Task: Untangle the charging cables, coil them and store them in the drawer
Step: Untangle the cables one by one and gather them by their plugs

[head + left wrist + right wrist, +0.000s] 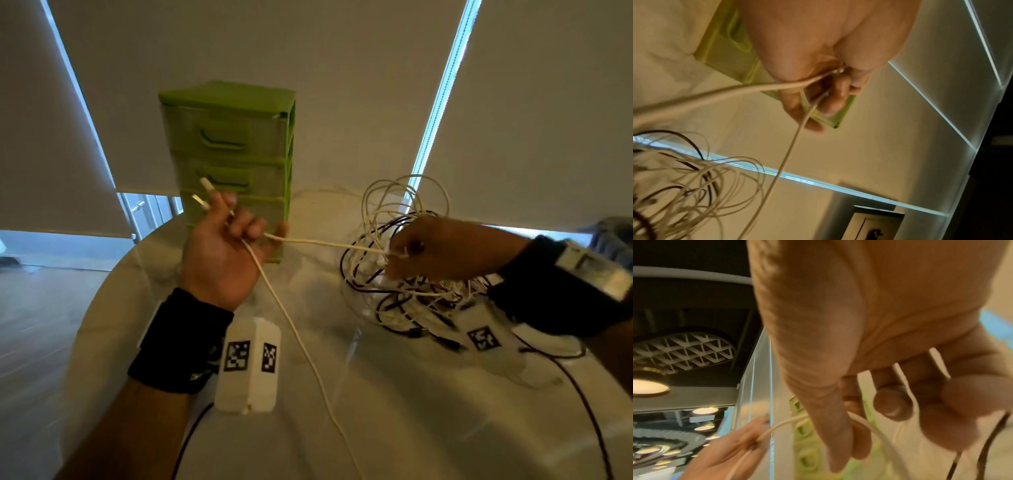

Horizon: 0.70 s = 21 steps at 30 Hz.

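Note:
A tangle of white and black charging cables (pixel 404 274) lies on the white table at the right. My left hand (pixel 226 246) is raised in front of the green drawer unit (pixel 229 154) and grips a white cable (pixel 325 243), whose two plug ends (pixel 205 195) stick up past my fingers. That cable runs taut to my right hand (pixel 411 253), which pinches it at the edge of the tangle. Another length of the white cable (pixel 301 342) hangs from my left hand toward the table's front. All drawers I can see are closed.
The round table (pixel 411 428) is covered with a white cloth. White window blinds (pixel 308 51) hang behind it. A thin black cable (pixel 582 404) trails from the tangle toward the front right. Wooden floor shows at the left.

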### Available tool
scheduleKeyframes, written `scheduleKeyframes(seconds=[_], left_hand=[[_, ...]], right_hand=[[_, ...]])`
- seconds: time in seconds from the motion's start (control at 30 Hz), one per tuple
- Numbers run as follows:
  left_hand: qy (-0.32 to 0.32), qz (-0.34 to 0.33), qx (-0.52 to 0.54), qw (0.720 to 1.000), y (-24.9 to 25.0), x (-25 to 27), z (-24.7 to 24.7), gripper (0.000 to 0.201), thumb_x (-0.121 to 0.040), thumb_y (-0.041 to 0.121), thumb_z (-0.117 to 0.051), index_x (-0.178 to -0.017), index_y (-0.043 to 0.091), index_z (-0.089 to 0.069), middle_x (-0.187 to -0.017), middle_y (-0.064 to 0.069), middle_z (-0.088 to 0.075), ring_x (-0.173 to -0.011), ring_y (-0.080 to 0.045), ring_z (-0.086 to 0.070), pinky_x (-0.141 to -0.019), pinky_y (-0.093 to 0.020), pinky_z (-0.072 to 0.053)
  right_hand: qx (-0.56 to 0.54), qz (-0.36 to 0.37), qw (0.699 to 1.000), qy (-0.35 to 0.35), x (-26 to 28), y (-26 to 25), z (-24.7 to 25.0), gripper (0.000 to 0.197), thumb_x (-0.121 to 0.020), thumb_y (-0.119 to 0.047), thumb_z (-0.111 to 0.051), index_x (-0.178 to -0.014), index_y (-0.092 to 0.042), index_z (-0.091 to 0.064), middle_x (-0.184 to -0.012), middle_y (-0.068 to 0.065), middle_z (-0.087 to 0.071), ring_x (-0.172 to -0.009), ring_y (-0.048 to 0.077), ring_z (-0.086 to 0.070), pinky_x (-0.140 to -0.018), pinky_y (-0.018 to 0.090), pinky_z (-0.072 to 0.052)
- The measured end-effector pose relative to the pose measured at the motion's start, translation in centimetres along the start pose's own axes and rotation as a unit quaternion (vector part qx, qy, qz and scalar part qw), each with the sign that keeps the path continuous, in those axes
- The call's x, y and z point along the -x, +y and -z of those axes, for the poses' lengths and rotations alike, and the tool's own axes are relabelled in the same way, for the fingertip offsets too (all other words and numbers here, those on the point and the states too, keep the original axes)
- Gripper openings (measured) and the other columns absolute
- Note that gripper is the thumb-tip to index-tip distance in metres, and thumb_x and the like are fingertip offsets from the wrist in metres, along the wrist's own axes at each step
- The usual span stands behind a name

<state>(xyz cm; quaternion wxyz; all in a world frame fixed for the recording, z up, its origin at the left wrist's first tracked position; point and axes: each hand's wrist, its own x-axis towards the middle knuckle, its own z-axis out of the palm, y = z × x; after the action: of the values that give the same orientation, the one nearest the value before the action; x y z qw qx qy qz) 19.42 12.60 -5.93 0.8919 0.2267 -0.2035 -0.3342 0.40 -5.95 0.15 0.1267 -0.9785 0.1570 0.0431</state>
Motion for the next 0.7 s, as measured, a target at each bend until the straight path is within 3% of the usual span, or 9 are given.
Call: scheduleKeyframes(seconds=[0.07,0.17,0.3,0.47,0.57,0.6,0.63,0.67,0.7], left_hand=[[0.007,-0.006,-0.003,1.000,0.4,-0.4,-0.1,0.035,-0.102,0.039,-0.033,-0.074,0.022,-0.044,-0.045,0.008,-0.026,-0.041,-0.005,-0.027,-0.048,-0.016,-0.040],[0.022,0.009,-0.063,0.998,-0.6,-0.9,-0.6,0.037,-0.103,0.041,-0.032,-0.076,0.021,-0.048,-0.041,0.008,-0.021,-0.034,-0.003,-0.019,-0.035,-0.016,-0.022],[0.000,0.068,-0.223,0.972,-3.4,-1.2,-1.8,0.022,-0.102,0.023,-0.042,-0.091,0.017,-0.060,-0.044,0.010,-0.020,-0.033,-0.001,-0.017,-0.033,-0.016,-0.014],[-0.106,0.070,-0.392,0.911,-6.3,-1.6,-5.1,0.038,-0.088,0.001,-0.063,-0.112,0.031,-0.063,-0.060,0.006,-0.033,-0.046,-0.006,-0.027,-0.040,-0.019,-0.022],[-0.075,0.009,-0.420,0.904,-7.8,-1.6,-7.6,0.021,-0.092,0.008,-0.062,-0.112,0.006,-0.065,-0.050,0.005,-0.053,-0.043,-0.002,-0.048,-0.048,-0.015,-0.039],[-0.049,-0.008,-0.417,0.907,-8.1,-1.8,-7.9,0.019,-0.094,0.011,-0.060,-0.109,0.000,-0.065,-0.053,-0.003,-0.061,-0.049,-0.002,-0.059,-0.041,-0.020,-0.010],[-0.030,-0.018,-0.407,0.913,-8.4,-2.1,-7.9,0.017,-0.095,0.014,-0.058,-0.103,0.001,-0.067,-0.061,-0.013,-0.063,-0.052,-0.004,-0.062,-0.089,-0.055,-0.043],[-0.019,-0.017,-0.386,0.922,-8.4,-2.3,-7.6,0.016,-0.096,0.018,-0.057,-0.096,0.006,-0.068,-0.058,-0.020,-0.052,-0.046,-0.003,-0.056,-0.053,-0.017,-0.048],[-0.017,-0.013,-0.358,0.933,-8.4,-2.6,-7.2,0.017,-0.097,0.022,-0.056,-0.091,0.012,-0.069,-0.053,-0.012,-0.043,-0.041,-0.003,-0.043,-0.045,-0.017,-0.038]], right_hand=[[0.029,-0.040,0.998,0.041,0.5,1.3,1.9,0.021,-0.088,-0.047,-0.059,-0.078,-0.029,-0.066,-0.064,-0.020,-0.057,-0.061,-0.005,-0.053,-0.059,0.017,-0.036],[0.060,-0.067,0.980,0.176,0.3,2.5,3.1,0.020,-0.092,-0.042,-0.057,-0.084,-0.025,-0.063,-0.074,-0.015,-0.056,-0.068,0.002,-0.053,-0.060,0.019,-0.035],[-0.145,-0.024,0.933,0.329,-0.3,1.0,3.8,0.017,-0.094,-0.031,-0.060,-0.082,-0.019,-0.061,-0.073,0.000,-0.067,-0.059,0.013,-0.067,-0.063,0.029,-0.055],[-0.312,0.084,0.898,0.300,-0.2,-3.3,5.0,0.013,-0.092,-0.020,-0.062,-0.092,-0.007,-0.065,-0.077,0.012,-0.070,-0.073,0.026,-0.072,-0.070,0.035,-0.061],[-0.357,0.142,0.885,0.262,0.1,-4.4,5.5,0.008,-0.092,-0.015,-0.061,-0.094,-0.008,-0.065,-0.083,0.015,-0.069,-0.080,0.030,-0.072,-0.073,0.039,-0.060],[-0.371,0.151,0.880,0.255,0.2,-4.2,5.5,0.008,-0.092,-0.015,-0.061,-0.097,-0.010,-0.065,-0.089,0.016,-0.069,-0.085,0.029,-0.071,-0.076,0.038,-0.060],[-0.385,0.152,0.876,0.246,0.2,-3.6,5.5,0.012,-0.092,-0.015,-0.061,-0.103,-0.014,-0.065,-0.096,0.016,-0.068,-0.090,0.027,-0.071,-0.079,0.037,-0.059],[-0.387,0.145,0.880,0.236,0.2,-2.9,5.2,0.019,-0.091,-0.016,-0.061,-0.110,-0.018,-0.063,-0.104,0.013,-0.067,-0.096,0.024,-0.069,-0.083,0.035,-0.058],[-0.359,0.130,0.897,0.222,0.1,-2.2,4.9,0.028,-0.090,-0.016,-0.063,-0.117,-0.022,-0.060,-0.110,0.009,-0.065,-0.101,0.019,-0.067,-0.086,0.033,-0.056]])
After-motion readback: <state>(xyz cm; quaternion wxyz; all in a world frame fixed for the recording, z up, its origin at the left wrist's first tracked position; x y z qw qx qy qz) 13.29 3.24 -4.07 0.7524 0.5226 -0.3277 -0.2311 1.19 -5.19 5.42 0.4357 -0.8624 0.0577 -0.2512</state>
